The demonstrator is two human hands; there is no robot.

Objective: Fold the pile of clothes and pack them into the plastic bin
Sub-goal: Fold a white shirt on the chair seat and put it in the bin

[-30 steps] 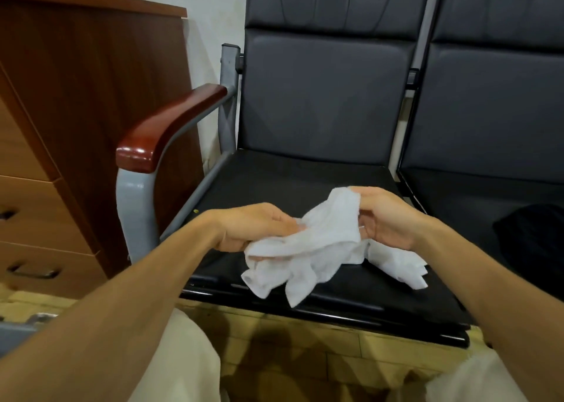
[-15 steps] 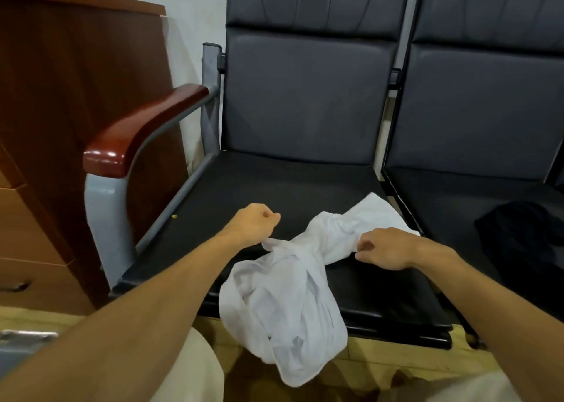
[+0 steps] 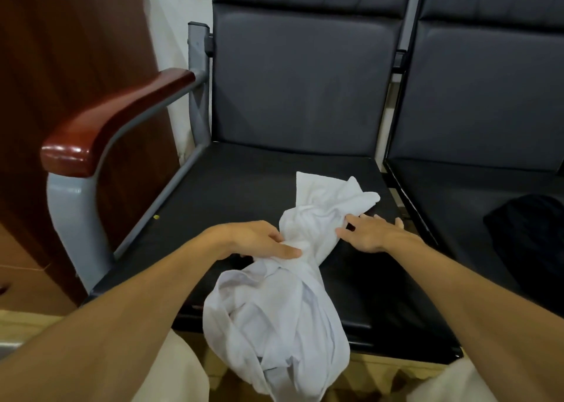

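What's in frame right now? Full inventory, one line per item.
white garment: 1, white, bunched on the left seat, lower part hanging over the front edge
padded seats: 2, black, side by side
armrest: 1, red-brown on a grey frame, left of the left seat
wooden cabinet: 1, brown, far left
dark garment: 1, black, on the right seat
left hand: 1, grips the white garment's middle
right hand: 1, fingers straight, touching the garment's right side
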